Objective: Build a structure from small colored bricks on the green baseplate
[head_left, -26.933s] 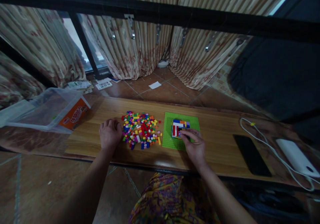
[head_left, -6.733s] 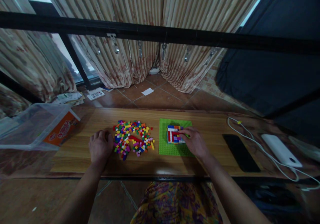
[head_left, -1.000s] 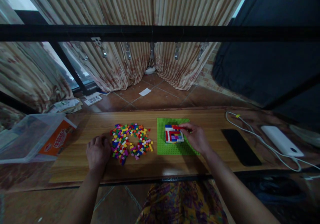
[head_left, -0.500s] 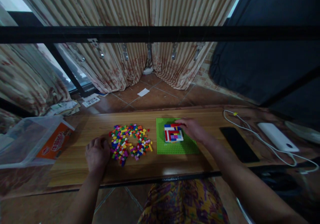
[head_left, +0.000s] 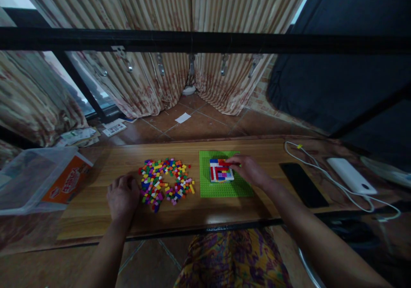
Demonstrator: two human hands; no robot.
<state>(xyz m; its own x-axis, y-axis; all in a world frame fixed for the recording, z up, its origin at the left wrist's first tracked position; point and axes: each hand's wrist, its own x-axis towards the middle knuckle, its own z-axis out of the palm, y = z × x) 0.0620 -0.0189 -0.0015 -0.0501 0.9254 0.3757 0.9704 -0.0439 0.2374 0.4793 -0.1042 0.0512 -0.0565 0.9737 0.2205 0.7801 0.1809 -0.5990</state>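
Colourful toy bricks [head_left: 157,168] lie loose in a ring-like pile on the wooden table. My left hand [head_left: 123,196] rests at the pile's left edge, fingers curled under; whether anything is inside them is hidden. Right of the pile is a green baseplate [head_left: 210,190], with a low square build [head_left: 215,173] of white, red, blue and other bricks on it. My right hand [head_left: 248,169] reaches over the plate from the right. Its thumb and fingers are pinched on a red brick [head_left: 223,162] at the build's far right corner.
A clear plastic tub [head_left: 38,164] with an orange label stands at the table's left end. To the right lie a black phone [head_left: 303,184], a white power bank [head_left: 349,174] and a looping white cable [head_left: 316,164]. A black rail [head_left: 205,43] crosses beyond the table.
My right fingertips have shifted slightly toward me and down onto the build's far right corner. My left hand stays by the pile. The whole view has shifted a little.
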